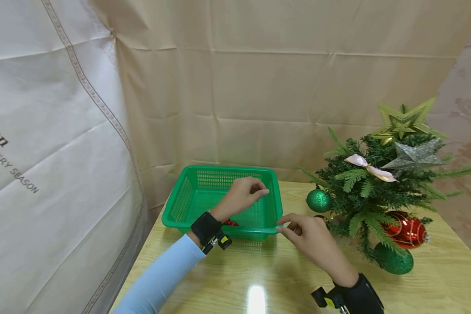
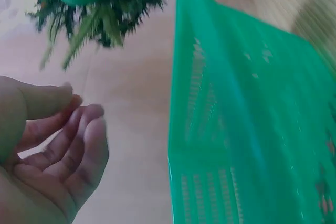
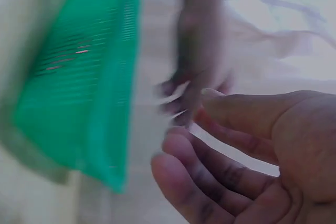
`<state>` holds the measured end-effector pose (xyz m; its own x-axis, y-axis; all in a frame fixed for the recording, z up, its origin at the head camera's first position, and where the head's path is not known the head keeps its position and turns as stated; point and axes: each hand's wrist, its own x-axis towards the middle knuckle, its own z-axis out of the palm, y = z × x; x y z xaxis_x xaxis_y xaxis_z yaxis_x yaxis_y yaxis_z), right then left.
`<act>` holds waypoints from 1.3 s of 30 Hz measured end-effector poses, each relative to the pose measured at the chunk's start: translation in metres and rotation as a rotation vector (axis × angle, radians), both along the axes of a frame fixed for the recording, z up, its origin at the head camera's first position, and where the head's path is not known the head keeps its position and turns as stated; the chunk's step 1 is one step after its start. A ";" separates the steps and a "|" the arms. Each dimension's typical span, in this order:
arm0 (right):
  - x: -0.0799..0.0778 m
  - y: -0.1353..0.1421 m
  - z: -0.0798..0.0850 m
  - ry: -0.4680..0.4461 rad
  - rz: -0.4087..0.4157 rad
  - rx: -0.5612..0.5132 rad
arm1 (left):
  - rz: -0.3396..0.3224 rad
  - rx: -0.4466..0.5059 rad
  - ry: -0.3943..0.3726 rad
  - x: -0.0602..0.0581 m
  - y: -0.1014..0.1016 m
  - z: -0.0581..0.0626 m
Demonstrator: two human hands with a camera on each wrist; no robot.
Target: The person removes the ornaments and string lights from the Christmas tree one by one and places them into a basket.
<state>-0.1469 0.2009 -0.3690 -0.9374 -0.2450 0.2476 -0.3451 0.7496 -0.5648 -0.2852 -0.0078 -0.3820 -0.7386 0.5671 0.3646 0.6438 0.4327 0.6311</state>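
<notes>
My left hand (image 1: 241,195) hangs over the green plastic basket (image 1: 235,168), its fingers loosely curled, with nothing visible between them. In the left wrist view, the thumb of that hand (image 2: 52,145) comes close to the index fingertip. My right hand (image 1: 312,237) is at the basket's front right corner, thumb and index fingertips near the rim. No held thing shows in the right wrist view, where the fingers of that hand (image 3: 247,156) are loosely bent. Small shiny red things (image 1: 230,222) lie in the basket near its front wall, partly hidden by the left wrist.
A small Christmas tree (image 1: 351,187) stands on the wooden table (image 1: 227,279) at the right. It bears a gold star (image 1: 404,122), a silver star (image 1: 414,155), a pale pink bow (image 1: 370,168), green balls (image 1: 319,200) and a red ball (image 1: 410,232). Beige cloth (image 1: 259,96) hangs behind.
</notes>
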 end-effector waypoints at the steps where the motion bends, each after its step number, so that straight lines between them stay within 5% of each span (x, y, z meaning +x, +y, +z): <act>1: 0.004 0.003 0.010 0.003 0.008 0.002 | -0.019 0.006 0.015 0.000 0.008 0.003; 7: 0.023 0.029 0.058 0.195 -0.075 0.059 | -0.123 0.045 0.057 0.004 0.052 0.016; 12: 0.027 0.049 0.075 0.342 -0.185 0.128 | -0.151 0.076 0.094 0.010 0.078 0.025; 17: 0.024 0.058 0.074 0.295 -0.276 0.192 | -0.183 0.069 0.137 0.016 0.098 0.029; 26: 0.027 0.058 0.071 0.192 -0.292 0.319 | -0.201 0.058 0.155 0.022 0.117 0.034; 39: 0.006 0.064 0.051 0.358 -0.465 0.322 | -0.117 0.040 0.152 0.023 0.125 0.034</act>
<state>-0.1407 0.2645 -0.3176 -0.8369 0.0509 0.5449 -0.0700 0.9775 -0.1988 -0.2621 0.1170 -0.3485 -0.6030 0.6291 0.4905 0.7775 0.3258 0.5379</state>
